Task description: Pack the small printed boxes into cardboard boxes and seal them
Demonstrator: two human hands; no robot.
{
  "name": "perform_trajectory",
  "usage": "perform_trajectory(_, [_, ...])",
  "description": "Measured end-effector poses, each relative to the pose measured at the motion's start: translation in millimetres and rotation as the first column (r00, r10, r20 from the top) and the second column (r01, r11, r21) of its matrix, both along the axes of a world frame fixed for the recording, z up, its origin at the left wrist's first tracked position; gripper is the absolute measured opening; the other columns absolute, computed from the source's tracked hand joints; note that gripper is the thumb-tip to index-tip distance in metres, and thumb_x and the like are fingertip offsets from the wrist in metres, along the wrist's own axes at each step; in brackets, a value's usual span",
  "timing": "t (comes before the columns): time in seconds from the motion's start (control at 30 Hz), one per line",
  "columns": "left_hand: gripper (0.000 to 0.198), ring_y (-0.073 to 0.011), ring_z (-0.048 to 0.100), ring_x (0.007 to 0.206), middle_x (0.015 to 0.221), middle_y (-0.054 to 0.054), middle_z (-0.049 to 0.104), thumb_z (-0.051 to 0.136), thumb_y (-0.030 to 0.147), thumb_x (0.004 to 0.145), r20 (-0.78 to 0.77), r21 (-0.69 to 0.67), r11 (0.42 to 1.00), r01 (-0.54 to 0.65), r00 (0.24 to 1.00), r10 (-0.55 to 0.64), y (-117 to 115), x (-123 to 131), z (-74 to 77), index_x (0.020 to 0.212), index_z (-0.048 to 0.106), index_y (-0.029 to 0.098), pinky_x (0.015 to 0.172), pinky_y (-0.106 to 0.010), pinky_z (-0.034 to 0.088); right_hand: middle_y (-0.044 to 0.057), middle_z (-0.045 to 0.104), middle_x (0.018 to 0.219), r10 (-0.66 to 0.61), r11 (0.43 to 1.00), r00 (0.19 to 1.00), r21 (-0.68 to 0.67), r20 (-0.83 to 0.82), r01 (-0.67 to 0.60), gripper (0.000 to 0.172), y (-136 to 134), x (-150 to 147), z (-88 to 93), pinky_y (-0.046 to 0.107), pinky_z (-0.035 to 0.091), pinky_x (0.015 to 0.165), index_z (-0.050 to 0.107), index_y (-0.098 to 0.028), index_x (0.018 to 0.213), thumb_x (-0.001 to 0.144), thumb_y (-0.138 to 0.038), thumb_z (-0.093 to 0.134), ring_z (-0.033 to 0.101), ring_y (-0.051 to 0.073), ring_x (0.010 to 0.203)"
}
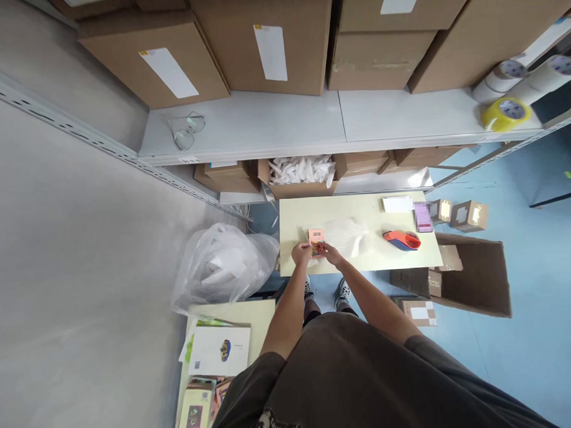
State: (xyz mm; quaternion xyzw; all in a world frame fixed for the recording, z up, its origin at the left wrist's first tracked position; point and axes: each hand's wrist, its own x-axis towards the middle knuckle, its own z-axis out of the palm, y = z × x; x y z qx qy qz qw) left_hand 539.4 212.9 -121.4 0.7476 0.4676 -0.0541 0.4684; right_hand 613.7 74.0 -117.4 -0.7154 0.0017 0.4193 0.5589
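Left hand (300, 254), right hand (333, 255): fingers pinching pink pack (316, 235) both sides. Likely light, bendable; edges best hold.

The small pink printed item (316, 238) looks flat and rectangular, its long sides running from twelve to six o'clock. Dark lettering too small to read sits toward its twelve o'clock end, with a multicoloured picture toward six. The left hand (302, 253) holds it at about eight o'clock, the right hand (333, 255) at about four. It is over the table (389, 260), toward the tabletop's nine o'clock end.
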Motion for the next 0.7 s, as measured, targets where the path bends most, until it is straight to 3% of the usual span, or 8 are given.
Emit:
perform_trajectory(0.13, [0.024, -0.0223, 0.076, 0.098, 0.106, -0.010, 0.082, 0.066, 0.032, 0.092, 0.062, 0.029, 0.999, -0.029, 0.998, 0.027, -30, 7, 23.3, 0.107, 0.081, 0.022, 0.087, -0.031, 0.057, 0.009, 0.081, 0.113, -0.082, 0.997, 0.996, -0.003, 0.041, 0.082, 0.038, -13, 3, 9.0, 0.050, 0.055, 0.104, 0.080, -0.022, 0.097, 0.071, -0.050, 0.079, 0.071, 0.033, 0.116])
perform_trajectory(0.3, [0.029, -0.0249, 0.074, 0.106, 0.120, -0.012, 0.078, 0.064, 0.029, 0.096, 0.163, 0.099, 0.994, 0.040, 0.985, -0.056, -77, 35, 36.5, 0.120, 0.078, 0.021, 0.096, -0.035, 0.056, 0.009, 0.078, 0.127, -0.112, 0.986, 0.992, 0.116, -0.063, 0.119, 0.051, -43, 15, 22.3, 0.046, 0.058, 0.099, 0.075, -0.027, 0.122, 0.087, -0.063, 0.064, 0.071, 0.029, 0.122])
perform_trajectory(0.37, [0.029, -0.0241, 0.074, 0.105, 0.121, -0.012, 0.077, 0.060, 0.026, 0.099, 0.219, 0.053, 0.994, 0.093, 0.970, -0.103, -94, 45, 33.5, 0.121, 0.078, 0.021, 0.096, -0.034, 0.056, 0.010, 0.079, 0.125, -0.097, 0.984, 0.993, 0.146, -0.067, 0.105, 0.056, -56, 25, 22.0, 0.046, 0.059, 0.098, 0.075, -0.026, 0.123, 0.091, -0.068, 0.058, 0.072, 0.029, 0.122])
perform_trajectory(0.57, [0.028, -0.0245, 0.071, 0.117, 0.122, -0.012, 0.077, 0.057, 0.013, 0.095, 0.290, -0.138, 0.925, 0.353, 0.908, -0.303, -119, 58, 11.4, 0.114, 0.078, 0.017, 0.106, -0.038, 0.054, 0.016, 0.069, 0.146, -0.181, 0.978, 0.968, -0.069, 0.175, 0.196, 0.076, -103, 50, 4.2, 0.049, 0.054, 0.110, 0.071, -0.020, 0.139, 0.089, -0.075, 0.056, 0.062, 0.033, 0.139])
perform_trajectory(0.7, [0.031, -0.0241, 0.069, 0.123, 0.127, -0.013, 0.075, 0.058, 0.010, 0.093, 0.304, -0.132, 0.913, 0.385, 0.893, -0.333, -125, 55, 6.0, 0.119, 0.076, 0.016, 0.110, -0.040, 0.053, 0.014, 0.067, 0.151, -0.073, 0.993, 0.976, -0.080, 0.205, 0.091, 0.067, -117, 50, 1.5, 0.053, 0.046, 0.120, 0.074, -0.023, 0.136, 0.086, -0.067, 0.066, 0.057, 0.035, 0.145])
